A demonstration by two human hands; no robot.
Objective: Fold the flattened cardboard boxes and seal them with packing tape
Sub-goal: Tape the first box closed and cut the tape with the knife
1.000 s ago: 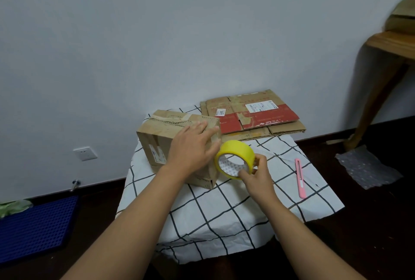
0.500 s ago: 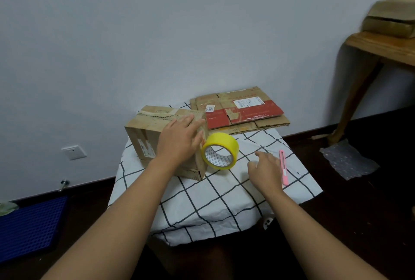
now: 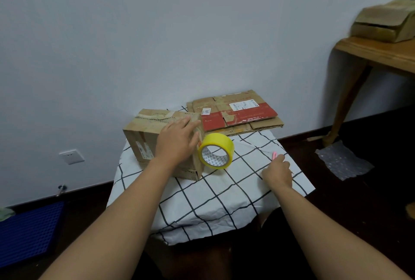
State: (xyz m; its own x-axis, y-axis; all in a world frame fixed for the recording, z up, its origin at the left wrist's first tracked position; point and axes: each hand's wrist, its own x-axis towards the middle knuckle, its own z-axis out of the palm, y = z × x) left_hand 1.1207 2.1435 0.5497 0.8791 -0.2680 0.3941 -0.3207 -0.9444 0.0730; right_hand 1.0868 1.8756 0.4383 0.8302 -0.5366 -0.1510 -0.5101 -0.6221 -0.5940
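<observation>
A folded brown cardboard box (image 3: 143, 136) stands on the small table with the checked cloth (image 3: 224, 201). My left hand (image 3: 177, 142) lies flat on its top right corner, fingers straight. A yellow tape roll (image 3: 221, 142) leans against the box's right side, just beyond my left fingertips. My right hand (image 3: 277, 173) is at the table's right edge, fingers curled over a pink cutter (image 3: 274, 155); only the cutter's tip shows. Flattened red-and-brown boxes (image 3: 235, 113) lie stacked at the back of the table.
A wooden table (image 3: 377, 52) at the right carries a taped brown box (image 3: 386, 21). A sheet of bubble wrap (image 3: 343, 163) lies on the dark floor beside it. A blue mat (image 3: 27, 232) lies at the lower left, under a wall socket (image 3: 71, 156).
My right hand let go of the tape roll, moved right across the cloth and closed over the pink cutter. The roll stays against the box. My left hand stays on the box.
</observation>
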